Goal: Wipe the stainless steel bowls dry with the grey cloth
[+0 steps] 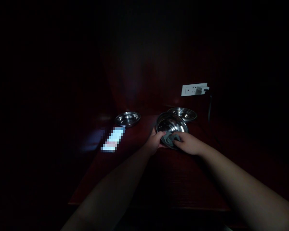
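Observation:
A shiny metal bowl [171, 121] is tilted toward me above the dark red table. My left hand [155, 140] grips its near left rim, thumb on the inside edge and fingers underneath. In my right hand [188, 143] is a bunched grey-green cloth [170, 138], pressed against the near inside of the bowl. The right fingertips are partly hidden in the cloth folds. Just behind the bowl lies a shallow metal dish [186, 114], partly covered by it. Another metal dish [127, 119] rests on the table to the left.
A lit, pixelated rectangular screen [113, 139] lies on the table [183, 179] at left. A white wall socket [191, 89] holds a plug, with a dark cable [209, 109] hanging down at right. The front table edge runs below my forearms. Surroundings are very dark.

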A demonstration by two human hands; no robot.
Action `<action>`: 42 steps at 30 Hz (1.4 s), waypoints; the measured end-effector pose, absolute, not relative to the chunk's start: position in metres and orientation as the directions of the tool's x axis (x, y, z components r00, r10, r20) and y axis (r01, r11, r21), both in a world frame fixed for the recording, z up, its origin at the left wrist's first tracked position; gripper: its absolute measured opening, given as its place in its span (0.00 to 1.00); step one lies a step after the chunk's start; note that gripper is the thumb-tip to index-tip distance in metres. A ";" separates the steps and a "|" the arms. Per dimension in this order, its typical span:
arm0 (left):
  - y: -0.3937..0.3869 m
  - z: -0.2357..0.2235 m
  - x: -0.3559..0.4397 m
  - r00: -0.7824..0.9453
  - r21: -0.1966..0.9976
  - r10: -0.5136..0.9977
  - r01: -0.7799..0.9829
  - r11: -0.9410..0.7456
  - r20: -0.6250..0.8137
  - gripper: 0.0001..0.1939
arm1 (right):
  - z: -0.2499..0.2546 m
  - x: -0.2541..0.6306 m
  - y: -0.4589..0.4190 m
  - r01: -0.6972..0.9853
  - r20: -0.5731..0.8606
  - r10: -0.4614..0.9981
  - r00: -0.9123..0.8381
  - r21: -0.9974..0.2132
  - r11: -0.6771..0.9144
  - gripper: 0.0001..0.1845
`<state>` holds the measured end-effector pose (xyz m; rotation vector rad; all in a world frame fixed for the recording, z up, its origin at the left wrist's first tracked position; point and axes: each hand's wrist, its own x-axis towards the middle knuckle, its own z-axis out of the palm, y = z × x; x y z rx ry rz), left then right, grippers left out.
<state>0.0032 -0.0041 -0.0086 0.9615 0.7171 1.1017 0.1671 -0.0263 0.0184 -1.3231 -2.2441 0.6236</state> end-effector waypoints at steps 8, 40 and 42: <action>-0.003 -0.010 0.003 0.307 0.903 0.951 -0.405 0.147 -0.017 0.26 | 0.019 0.167 -0.027 0.676 0.163 0.887 -0.433 -0.592 0.439 0.10; -0.002 -0.012 0.003 0.317 0.912 0.948 -0.388 0.135 -0.005 0.25 | 0.022 0.165 -0.029 0.696 0.155 0.887 -0.436 -0.566 0.441 0.10; -0.002 -0.011 0.003 0.319 0.914 0.948 -0.384 0.128 0.001 0.25 | 0.021 0.166 -0.028 0.693 0.155 0.886 -0.437 -0.570 0.442 0.10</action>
